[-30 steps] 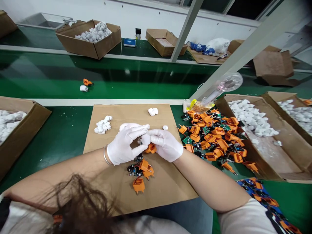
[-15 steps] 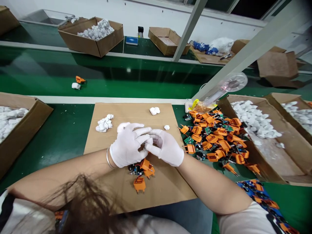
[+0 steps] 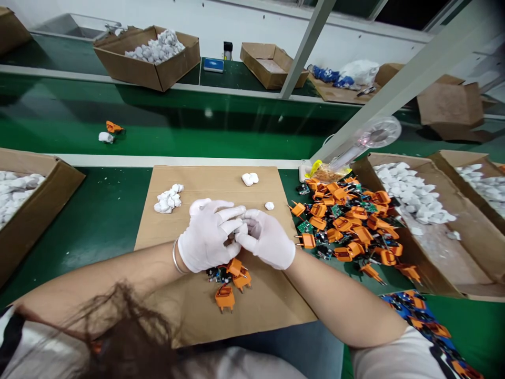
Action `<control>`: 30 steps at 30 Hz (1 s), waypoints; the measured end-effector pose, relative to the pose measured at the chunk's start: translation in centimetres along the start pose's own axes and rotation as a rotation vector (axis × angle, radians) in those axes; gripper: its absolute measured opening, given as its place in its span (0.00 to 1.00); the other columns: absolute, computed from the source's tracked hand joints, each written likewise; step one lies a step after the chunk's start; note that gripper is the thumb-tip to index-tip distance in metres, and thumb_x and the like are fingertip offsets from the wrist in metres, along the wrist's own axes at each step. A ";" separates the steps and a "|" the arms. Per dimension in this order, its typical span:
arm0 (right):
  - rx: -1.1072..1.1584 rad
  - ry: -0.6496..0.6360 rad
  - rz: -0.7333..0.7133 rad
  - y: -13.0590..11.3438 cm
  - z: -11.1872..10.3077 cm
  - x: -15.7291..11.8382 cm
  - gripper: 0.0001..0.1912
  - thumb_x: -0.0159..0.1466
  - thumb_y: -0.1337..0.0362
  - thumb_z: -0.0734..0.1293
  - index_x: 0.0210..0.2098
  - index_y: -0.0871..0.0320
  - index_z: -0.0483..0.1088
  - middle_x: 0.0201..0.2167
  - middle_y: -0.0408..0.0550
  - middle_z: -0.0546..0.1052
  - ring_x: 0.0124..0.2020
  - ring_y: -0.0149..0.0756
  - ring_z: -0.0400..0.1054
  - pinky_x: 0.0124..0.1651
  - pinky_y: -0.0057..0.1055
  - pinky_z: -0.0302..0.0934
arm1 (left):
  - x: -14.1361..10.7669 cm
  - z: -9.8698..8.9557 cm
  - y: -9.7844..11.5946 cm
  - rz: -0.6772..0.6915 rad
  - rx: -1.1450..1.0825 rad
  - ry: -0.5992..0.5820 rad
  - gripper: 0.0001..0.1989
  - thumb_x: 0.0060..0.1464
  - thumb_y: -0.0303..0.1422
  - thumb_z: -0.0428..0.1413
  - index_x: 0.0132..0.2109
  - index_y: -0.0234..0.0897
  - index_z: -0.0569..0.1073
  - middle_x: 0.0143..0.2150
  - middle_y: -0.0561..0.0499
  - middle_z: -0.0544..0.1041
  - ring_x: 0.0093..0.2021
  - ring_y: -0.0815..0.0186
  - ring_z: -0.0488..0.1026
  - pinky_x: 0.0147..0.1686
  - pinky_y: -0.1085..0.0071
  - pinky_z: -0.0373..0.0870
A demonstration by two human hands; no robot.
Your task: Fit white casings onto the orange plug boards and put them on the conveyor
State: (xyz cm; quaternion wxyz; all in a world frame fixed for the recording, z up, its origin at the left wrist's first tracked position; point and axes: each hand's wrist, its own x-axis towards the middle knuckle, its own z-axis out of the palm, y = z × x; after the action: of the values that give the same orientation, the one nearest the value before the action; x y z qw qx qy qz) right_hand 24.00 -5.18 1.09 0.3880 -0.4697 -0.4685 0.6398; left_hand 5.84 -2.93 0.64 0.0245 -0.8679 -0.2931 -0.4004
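Note:
My left hand (image 3: 209, 237) and my right hand (image 3: 268, 239), both in white gloves, meet over a cardboard sheet (image 3: 284, 302). Their fingertips are pinched together around something small, mostly hidden by the fingers; a greyish bit shows between them. Just below the hands lie a few orange plug housings (image 3: 224, 298) with prongs, beside a small dark circuit board (image 3: 216, 274). White putty-like lumps (image 3: 169, 199) sit on the sheet to the upper left. Two smaller pieces, a white lump (image 3: 250, 179) and a white bit (image 3: 269, 206), lie beyond my right hand.
To the right is a heap of orange plugs with circuit boards (image 3: 347, 216), beside a cardboard box of white lumps (image 3: 465, 258). Another cardboard box (image 3: 47, 195) stands left. Behind runs a green belt (image 3: 221, 139) carrying an orange plug (image 3: 113, 127). A clear handheld fan (image 3: 379, 132) leans near the post.
On the green belt, the orange plug and the white lump beside it have moved left. Both hands stay pinched together in nearly the same place.

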 end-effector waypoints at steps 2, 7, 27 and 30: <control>0.154 -0.121 0.044 -0.2 -0.6 0.4 0.21 0.53 0.61 0.80 0.44 0.55 0.75 0.33 0.43 0.81 0.37 0.37 0.76 0.46 0.35 0.71 | 0.0 -0.1 -0.3 0.006 -0.081 0.007 0.14 0.52 0.30 0.62 0.47 0.42 0.78 0.50 0.47 0.87 0.49 0.50 0.83 0.45 0.49 0.76; 0.257 -0.223 0.089 -0.4 -1.3 0.8 0.19 0.53 0.54 0.82 0.38 0.57 0.78 0.34 0.46 0.83 0.39 0.38 0.78 0.48 0.35 0.71 | -0.4 -0.3 -0.9 -0.066 -0.167 -0.054 0.27 0.56 0.30 0.60 0.64 0.44 0.71 0.58 0.44 0.83 0.54 0.50 0.81 0.52 0.48 0.77; 0.073 -0.152 -0.041 0.3 -0.1 0.9 0.22 0.58 0.46 0.78 0.28 0.58 0.73 0.24 0.41 0.75 0.27 0.31 0.64 0.36 0.32 0.62 | -0.3 0.2 -0.7 -0.139 -0.141 -0.244 0.23 0.57 0.44 0.68 0.58 0.45 0.80 0.56 0.47 0.85 0.60 0.50 0.80 0.57 0.50 0.66; 0.075 -0.136 0.001 0.1 0.0 0.8 0.22 0.54 0.47 0.80 0.28 0.57 0.72 0.23 0.40 0.74 0.26 0.30 0.64 0.35 0.32 0.61 | -0.4 0.3 -0.8 -0.137 -0.163 -0.218 0.19 0.58 0.43 0.67 0.56 0.47 0.80 0.56 0.51 0.85 0.59 0.50 0.80 0.58 0.49 0.65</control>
State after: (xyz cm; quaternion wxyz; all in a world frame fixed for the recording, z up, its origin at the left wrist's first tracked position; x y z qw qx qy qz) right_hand 23.82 -4.43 0.79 0.3724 -0.4103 -0.4694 0.6875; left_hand 5.44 -2.38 -0.02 -0.1054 -0.8833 -0.3192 -0.3268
